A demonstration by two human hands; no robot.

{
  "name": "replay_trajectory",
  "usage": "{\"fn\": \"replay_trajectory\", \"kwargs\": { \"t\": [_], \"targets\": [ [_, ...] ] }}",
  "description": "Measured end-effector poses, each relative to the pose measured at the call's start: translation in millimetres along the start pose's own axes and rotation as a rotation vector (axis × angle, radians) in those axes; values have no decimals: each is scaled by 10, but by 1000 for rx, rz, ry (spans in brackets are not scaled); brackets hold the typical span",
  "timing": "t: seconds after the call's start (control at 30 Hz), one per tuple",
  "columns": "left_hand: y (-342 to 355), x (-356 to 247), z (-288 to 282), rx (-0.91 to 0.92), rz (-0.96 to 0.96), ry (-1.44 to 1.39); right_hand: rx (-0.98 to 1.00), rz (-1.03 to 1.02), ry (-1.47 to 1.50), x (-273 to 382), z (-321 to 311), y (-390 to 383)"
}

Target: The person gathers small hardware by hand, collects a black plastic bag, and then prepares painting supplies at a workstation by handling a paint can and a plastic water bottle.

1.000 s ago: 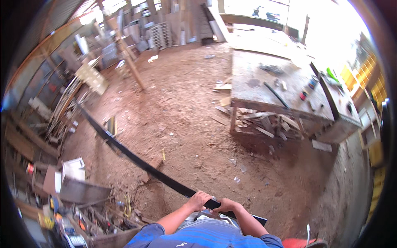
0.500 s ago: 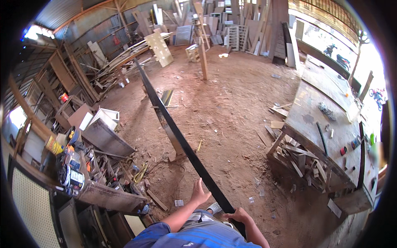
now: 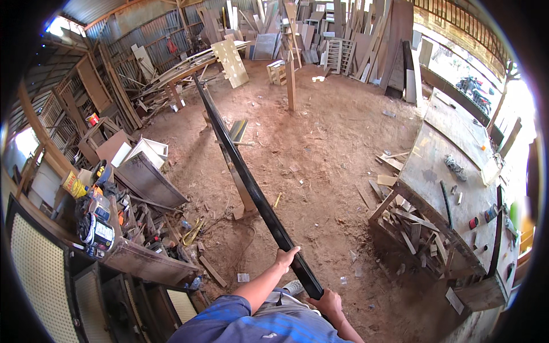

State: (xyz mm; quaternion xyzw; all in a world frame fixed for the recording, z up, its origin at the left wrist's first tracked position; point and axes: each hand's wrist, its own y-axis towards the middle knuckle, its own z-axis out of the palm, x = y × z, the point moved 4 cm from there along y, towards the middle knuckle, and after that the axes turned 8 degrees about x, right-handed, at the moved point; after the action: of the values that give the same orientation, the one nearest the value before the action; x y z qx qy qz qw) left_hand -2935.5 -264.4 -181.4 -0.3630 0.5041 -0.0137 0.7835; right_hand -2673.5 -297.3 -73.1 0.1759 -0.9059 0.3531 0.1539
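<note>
A long, narrow black plank [image 3: 264,207] runs away from me, from my waist up towards the far left. Its upper side has a glossy sheen and raised edges. My left hand [image 3: 287,257] is closed on its left edge, with the thumb lying across the top. Closer to my body, my right hand [image 3: 327,302] grips the near end, its fingers partly hidden. Under the plank's middle stands a wooden support [image 3: 243,197], with a short dark-and-yellow board [image 3: 238,131] beside it.
To the right stands a large worktable [image 3: 426,166] with cans and tools, scrap wood [image 3: 417,220] beneath it. A wooden post [image 3: 291,86] rises ahead. Left are a cluttered wooden chest [image 3: 146,260], a paint bucket [image 3: 97,231] and cabinet doors [image 3: 37,266]. Boards lean along the back wall.
My left hand has gone from beside the plank, fingers apart, to a hold on its left edge. The plank has rolled, and its glossy face shows. The view has shifted slightly.
</note>
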Motion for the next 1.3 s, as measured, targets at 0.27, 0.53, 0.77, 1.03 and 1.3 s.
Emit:
{"fn": "replay_trajectory", "kwargs": {
  "t": [0.27, 0.53, 0.77, 1.03, 1.3],
  "targets": [
    [49, 33, -3, -283, -11, 316, 219, -35, 94, -124, -11, 232],
    [52, 38, -152, -226, -75, 402, 431, -71, 247, -137, 80, 320],
    [140, 132, -181, -177, -80, 420, 169, -133, 182, -188, 125, 293],
    [95, 81, -172, -187, -78, 429, 21, -116, 49, -113, 181, 189],
    [179, 172, -219, -163, -17, 395, 65, -59, 52, -70, 129, 192]
  ]
}}
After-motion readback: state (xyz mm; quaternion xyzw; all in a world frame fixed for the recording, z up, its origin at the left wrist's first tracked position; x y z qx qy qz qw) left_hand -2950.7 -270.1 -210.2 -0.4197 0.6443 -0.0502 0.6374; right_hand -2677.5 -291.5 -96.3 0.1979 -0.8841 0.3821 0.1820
